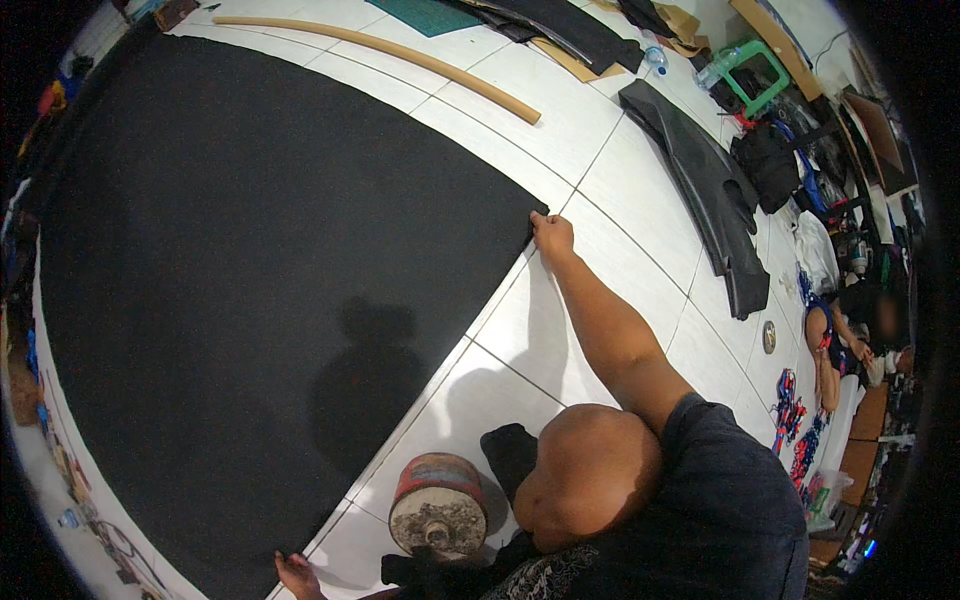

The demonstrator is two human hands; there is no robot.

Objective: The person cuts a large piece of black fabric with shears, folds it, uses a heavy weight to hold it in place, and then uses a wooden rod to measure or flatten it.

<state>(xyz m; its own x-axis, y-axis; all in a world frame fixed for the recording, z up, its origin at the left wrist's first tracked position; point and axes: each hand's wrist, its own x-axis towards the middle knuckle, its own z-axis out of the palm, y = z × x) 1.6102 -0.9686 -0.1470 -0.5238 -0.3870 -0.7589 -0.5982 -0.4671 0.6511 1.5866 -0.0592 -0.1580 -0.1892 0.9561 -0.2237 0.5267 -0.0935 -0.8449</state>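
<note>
A large black sheet [230,230], which looks like fabric or felt, lies spread over the white tiled floor on the left. At its right corner my right hand [553,237] is closed in a pinch, arm stretched out. My left hand [297,576] is at the near edge of the same sheet, low in the view, its fingers curled at the edge and partly hidden. Beside my bent knee [598,475] stands a worn reddish cylinder [437,505] with a rough grey top and a central knob.
A long tan tube [390,58] lies beyond the sheet. Dark leather-like material [700,190] is on the tiles at right, near a green plastic stool [752,75] and a black bag [768,165]. Another person [825,345] sits at the far right by colourful cords [788,410].
</note>
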